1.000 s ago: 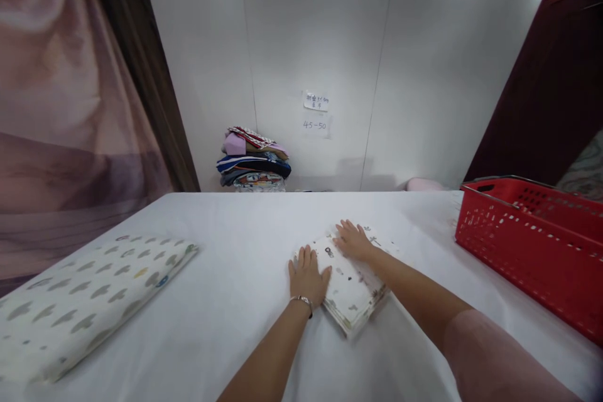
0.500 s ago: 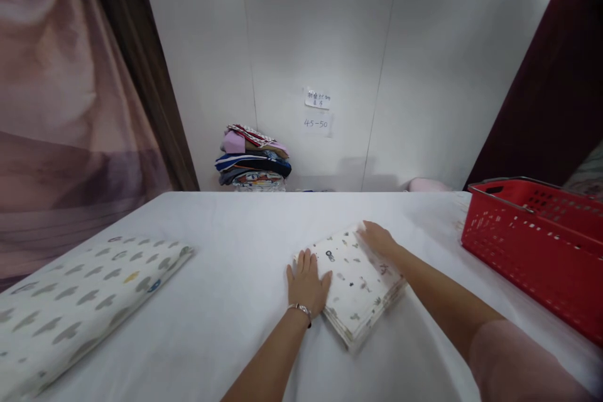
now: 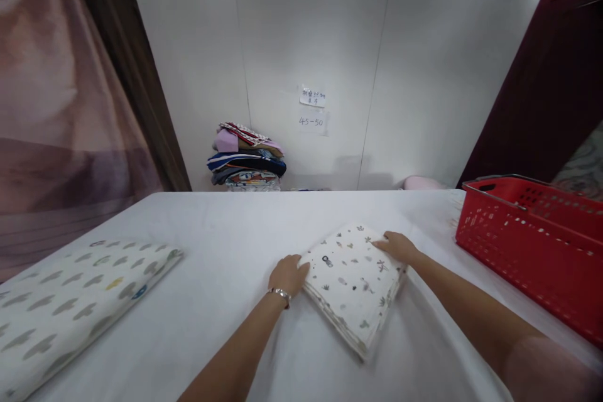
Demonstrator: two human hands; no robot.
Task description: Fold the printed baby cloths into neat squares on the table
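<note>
Gripping opposite side corners of a folded white cloth with a small plant-like print [image 3: 348, 282], the two hands work near the middle of a white-covered worktop [image 3: 221, 239]. The left hand [image 3: 288, 274], with a silver-coloured bracelet [image 3: 281, 293] at its wrist, is closed on the left corner, thumb on top. The right hand [image 3: 397, 247] pinches the right corner, its thumb over the print and its other fingers mostly hidden. The cloth lies in several layers, one corner pointing toward the wearer. Well apart on the left lies another folded white cloth with grey cloud-like shapes [image 3: 70, 301]; a red perforated basket [image 3: 527, 257] stands at the right. Beyond the far edge rises a pile of folded fabrics [image 3: 247, 160], near a handwritten "45-50" sign [image 3: 311, 121] on the pale wall [image 3: 311, 25].
</note>
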